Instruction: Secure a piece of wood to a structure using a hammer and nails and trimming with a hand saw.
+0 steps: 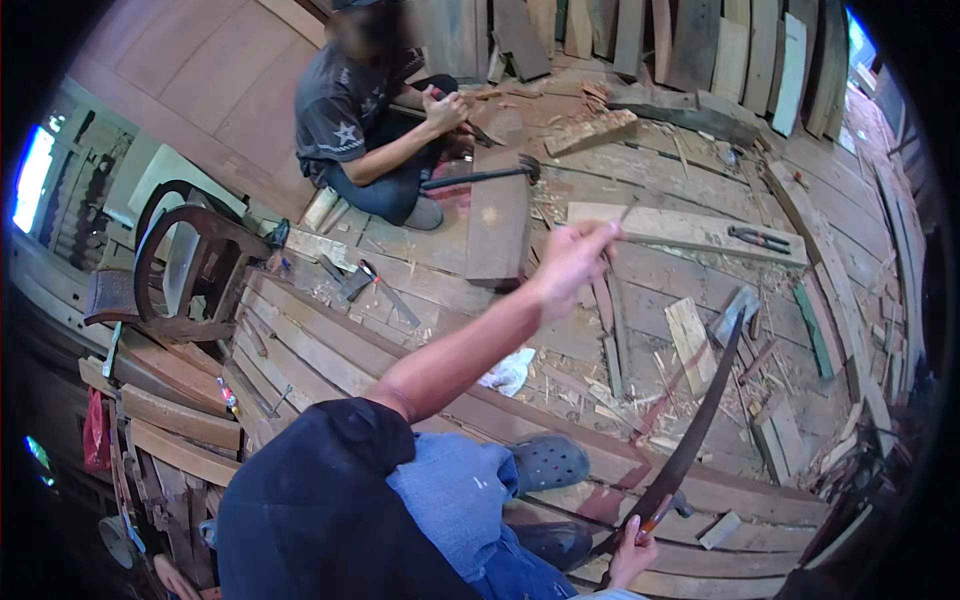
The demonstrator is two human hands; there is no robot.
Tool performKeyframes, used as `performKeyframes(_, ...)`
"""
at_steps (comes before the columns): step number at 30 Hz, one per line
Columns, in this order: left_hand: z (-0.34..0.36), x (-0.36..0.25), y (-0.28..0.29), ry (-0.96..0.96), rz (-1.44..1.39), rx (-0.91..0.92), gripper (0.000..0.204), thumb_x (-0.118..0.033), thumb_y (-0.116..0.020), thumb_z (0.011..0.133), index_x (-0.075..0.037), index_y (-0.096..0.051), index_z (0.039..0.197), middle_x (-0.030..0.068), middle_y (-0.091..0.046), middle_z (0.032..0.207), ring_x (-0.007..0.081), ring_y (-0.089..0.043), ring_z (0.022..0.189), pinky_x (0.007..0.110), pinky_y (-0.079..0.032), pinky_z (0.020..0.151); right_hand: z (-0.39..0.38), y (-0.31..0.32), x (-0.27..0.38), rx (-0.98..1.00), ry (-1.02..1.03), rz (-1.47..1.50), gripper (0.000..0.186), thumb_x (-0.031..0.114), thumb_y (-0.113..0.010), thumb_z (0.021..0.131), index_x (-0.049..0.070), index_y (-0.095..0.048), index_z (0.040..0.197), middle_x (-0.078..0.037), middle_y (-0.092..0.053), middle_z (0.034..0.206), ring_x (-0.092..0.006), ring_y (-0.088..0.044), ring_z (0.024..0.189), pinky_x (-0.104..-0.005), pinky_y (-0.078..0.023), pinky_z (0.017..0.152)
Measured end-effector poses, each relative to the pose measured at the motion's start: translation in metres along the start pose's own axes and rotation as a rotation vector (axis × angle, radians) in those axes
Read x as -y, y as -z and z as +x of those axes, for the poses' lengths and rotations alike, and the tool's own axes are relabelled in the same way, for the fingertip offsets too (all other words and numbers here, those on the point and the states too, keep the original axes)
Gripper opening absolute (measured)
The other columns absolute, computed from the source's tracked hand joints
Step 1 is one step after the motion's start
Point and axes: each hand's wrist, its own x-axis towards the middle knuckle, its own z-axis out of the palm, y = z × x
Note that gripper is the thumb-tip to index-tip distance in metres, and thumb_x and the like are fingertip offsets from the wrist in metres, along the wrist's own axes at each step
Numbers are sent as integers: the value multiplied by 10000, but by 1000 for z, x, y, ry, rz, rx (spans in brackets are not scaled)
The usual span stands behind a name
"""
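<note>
The right hand (632, 552), half cut off by the lower edge, clenches the handle of a long curved adze (700, 420) whose blade rests among wood chips on the plank floor (400, 290). The left hand (572, 262) is raised and blurred; its pinched grip may hold a thin stick, hard to tell. Beyond, a seated person (370, 120) works near a hammer (480, 177).

Wooden chair (190, 265) — pliers (758, 238), hammer (480, 176)
</note>
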Motion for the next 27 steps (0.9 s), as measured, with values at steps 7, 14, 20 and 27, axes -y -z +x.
performKeyframes(7,-8,-17,-1,-60,-64,90,272,-289,-582,951,-27,-647,918,-47,-506,666,6,-331,480,181,-216,421,-10,-6,22,-23,-60,19,390,197,-692,881,85,-411,634,23,-459,563,-56,-398,491,-227,-296,448)
performKeyframes(14,-11,-18,-3,-31,-26,77,344,-389,-612,919,-74,-593,780,-63,-437,588,16,-312,447,193,-203,409,-14,-6,26,-13,-65,90,383,180,-689,882,93,-410,635,23,-460,560,-50,-391,491,-221,-287,445)
performKeyframes(20,-14,-18,-6,-32,78,39,354,-387,-635,901,-66,-610,753,-73,-427,564,26,-295,451,214,-189,412,-5,2,-9,3,-17,31,416,299,-692,884,87,-435,635,-9,-513,556,-67,-449,472,-226,-331,430)
performKeyframes(27,-15,-22,-2,-8,21,144,357,-365,-619,911,-61,-615,722,-89,-369,514,24,-257,434,224,-153,416,-18,-4,16,-52,-24,-107,370,309,-727,855,0,-618,684,4,-522,575,-92,-445,529,-273,-366,484)
